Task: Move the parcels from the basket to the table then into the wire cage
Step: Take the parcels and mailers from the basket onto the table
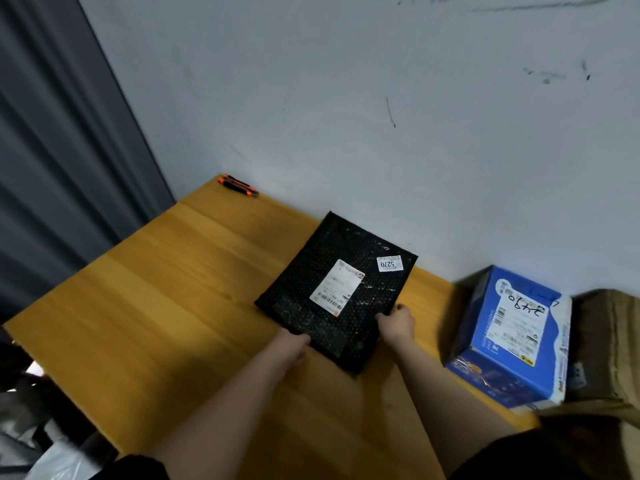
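- Progress: one flat black bubble-wrap mailer parcel (pixel 334 289) with white labels lies on the yellow wooden table (pixel 166 306); by my reading the basket-to-table stage is in hand or just done for it, and the cage stage is not yet done.
- Left hand (pixel 292 346): fingers tucked under the mailer's near-left edge, holding it.
- Right hand (pixel 398 323): thumb on top at the mailer's near-right edge, gripping it (the two hands sit apart, one at each side).
- Blue printed cardboard box (pixel 509 337): one, right of the mailer, at the table's right end.
- Brown cardboard carton (pixel 609 344): one, right of the mailer beyond the blue box (blurred).
- Orange-and-black utility knife (pixel 238 185): one, far left of the mailer, against the wall.
- Parcels counted: three visible.
- Basket, wire cage: neither in view.
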`<state>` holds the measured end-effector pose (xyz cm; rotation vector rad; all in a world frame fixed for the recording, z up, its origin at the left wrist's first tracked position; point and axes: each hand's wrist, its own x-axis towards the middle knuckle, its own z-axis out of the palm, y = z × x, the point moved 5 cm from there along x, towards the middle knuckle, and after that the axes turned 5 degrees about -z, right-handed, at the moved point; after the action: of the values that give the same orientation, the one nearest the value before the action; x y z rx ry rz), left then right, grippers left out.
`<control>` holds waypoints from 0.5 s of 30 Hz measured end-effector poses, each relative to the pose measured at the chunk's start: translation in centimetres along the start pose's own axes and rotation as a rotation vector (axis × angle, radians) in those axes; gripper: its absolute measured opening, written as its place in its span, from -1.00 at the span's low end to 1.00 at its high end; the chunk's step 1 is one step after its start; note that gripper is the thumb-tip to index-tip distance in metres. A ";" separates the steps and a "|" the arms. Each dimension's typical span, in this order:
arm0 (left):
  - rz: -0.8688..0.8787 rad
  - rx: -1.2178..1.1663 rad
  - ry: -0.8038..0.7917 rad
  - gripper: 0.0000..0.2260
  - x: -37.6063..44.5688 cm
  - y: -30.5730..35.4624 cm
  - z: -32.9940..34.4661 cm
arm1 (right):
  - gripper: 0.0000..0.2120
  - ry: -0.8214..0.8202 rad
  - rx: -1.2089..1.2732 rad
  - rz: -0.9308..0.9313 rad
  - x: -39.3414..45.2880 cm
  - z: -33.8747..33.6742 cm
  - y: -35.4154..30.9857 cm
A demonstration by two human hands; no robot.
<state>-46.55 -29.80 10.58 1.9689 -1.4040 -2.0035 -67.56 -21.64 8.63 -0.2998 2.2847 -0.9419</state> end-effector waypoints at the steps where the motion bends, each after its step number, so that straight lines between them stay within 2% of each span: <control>1: 0.021 0.008 -0.001 -0.86 -0.5 -0.1 -0.3 | -0.44 0.015 -0.052 -0.027 -0.9 -0.3 -0.3; 4: 0.082 0.012 0.065 -0.83 -1.8 -0.1 -2.4 | -0.55 0.102 -0.108 -0.186 -3.9 -0.6 -2.0; 6: 0.132 0.021 0.153 -0.80 -3.0 -0.6 -5.1 | -0.69 0.096 -0.114 -0.321 -6.7 0.5 -3.8; 9: 0.208 0.096 0.325 -0.80 -5.5 -2.4 -10.4 | -0.85 0.020 -0.149 -0.432 -11.6 3.7 -6.1; 13: 0.212 0.116 0.620 -0.76 -10.0 -7.7 -19.2 | -0.88 -0.114 -0.217 -0.561 -19.2 9.9 -7.6; 15: 0.195 0.051 0.738 -0.79 -12.2 -11.9 -23.6 | -0.90 -0.223 -0.236 -0.601 -23.0 13.6 -7.4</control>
<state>-18.37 -29.29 17.93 2.1416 -1.3651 -0.9889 -41.39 -24.60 17.43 -1.1802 2.1261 -0.8565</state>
